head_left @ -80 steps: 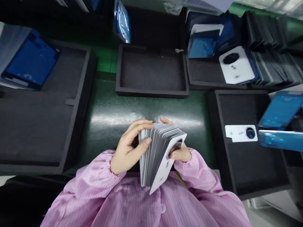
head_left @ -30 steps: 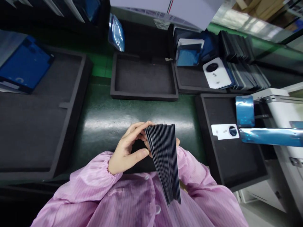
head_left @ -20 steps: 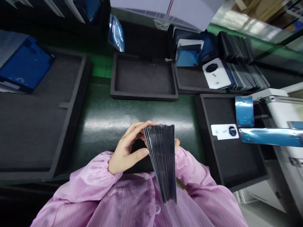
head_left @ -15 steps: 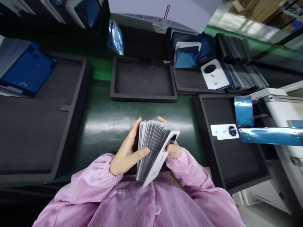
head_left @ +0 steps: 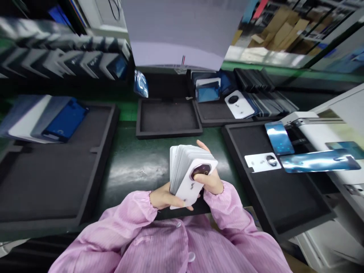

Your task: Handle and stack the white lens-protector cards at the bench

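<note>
Both hands clamp the stack (head_left: 189, 175) of white covers, held upright just above the green mat (head_left: 136, 167). L hand (head_left: 163, 198) cups stack's bottom edge, fingers curled under; R hand (head_left: 211, 181) grips its right side, thumb by the camera hole.

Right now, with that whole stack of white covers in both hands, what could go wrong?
The stack of white covers is fanned at the top, gripped only by the left hand beneath and the right hand at the side; loose ones might slip out. It hangs over the bare green bench, not a foam tray, so dropped covers could scuff.
</note>
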`<state>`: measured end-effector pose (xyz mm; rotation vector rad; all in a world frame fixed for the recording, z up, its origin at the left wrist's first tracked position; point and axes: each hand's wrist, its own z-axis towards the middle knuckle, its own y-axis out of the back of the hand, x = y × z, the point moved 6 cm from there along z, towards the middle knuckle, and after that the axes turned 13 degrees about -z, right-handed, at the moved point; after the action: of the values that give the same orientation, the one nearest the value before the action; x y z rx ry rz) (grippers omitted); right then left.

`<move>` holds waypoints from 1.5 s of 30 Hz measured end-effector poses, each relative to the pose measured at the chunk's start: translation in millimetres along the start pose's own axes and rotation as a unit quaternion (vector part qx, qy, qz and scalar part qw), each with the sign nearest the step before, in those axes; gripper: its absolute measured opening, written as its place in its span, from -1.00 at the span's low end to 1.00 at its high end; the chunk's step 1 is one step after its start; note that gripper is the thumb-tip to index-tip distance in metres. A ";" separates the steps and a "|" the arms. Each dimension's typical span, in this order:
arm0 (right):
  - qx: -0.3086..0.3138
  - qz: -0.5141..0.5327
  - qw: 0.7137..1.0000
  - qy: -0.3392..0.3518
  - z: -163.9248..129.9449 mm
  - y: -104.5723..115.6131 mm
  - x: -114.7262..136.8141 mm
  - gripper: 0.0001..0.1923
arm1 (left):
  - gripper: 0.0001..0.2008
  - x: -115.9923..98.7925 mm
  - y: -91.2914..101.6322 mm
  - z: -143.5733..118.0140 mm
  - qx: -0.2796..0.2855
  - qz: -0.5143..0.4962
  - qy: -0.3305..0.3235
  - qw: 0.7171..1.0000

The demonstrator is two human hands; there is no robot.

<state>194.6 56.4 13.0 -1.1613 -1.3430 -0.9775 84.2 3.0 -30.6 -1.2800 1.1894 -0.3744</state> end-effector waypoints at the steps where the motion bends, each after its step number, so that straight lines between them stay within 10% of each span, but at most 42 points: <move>1: 0.009 -0.009 1.000 0.011 1.8 -0.9 10.5 0.11 | -0.41 -3.1 -4.5 0.8 -0.003 0.000 -0.007 1.000; 13: 0.030 -0.033 0.980 0.196 4.2 2.1 153.2 0.02 | -0.44 -81.0 -110.3 7.0 0.084 0.097 -0.131 0.983; 32: -0.013 0.073 0.978 0.195 -16.0 11.6 131.9 0.03 | -0.32 -72.6 -119.1 -24.3 0.010 0.074 -0.151 0.986; 45: 0.037 0.106 0.980 0.164 -12.4 8.8 125.3 -0.46 | -0.25 -70.8 -128.4 -34.2 0.007 0.225 -0.213 0.951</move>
<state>209.8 60.2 138.2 -1.0121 -0.9629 -0.9100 74.8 -1.2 119.6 -0.9729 1.0602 0.2208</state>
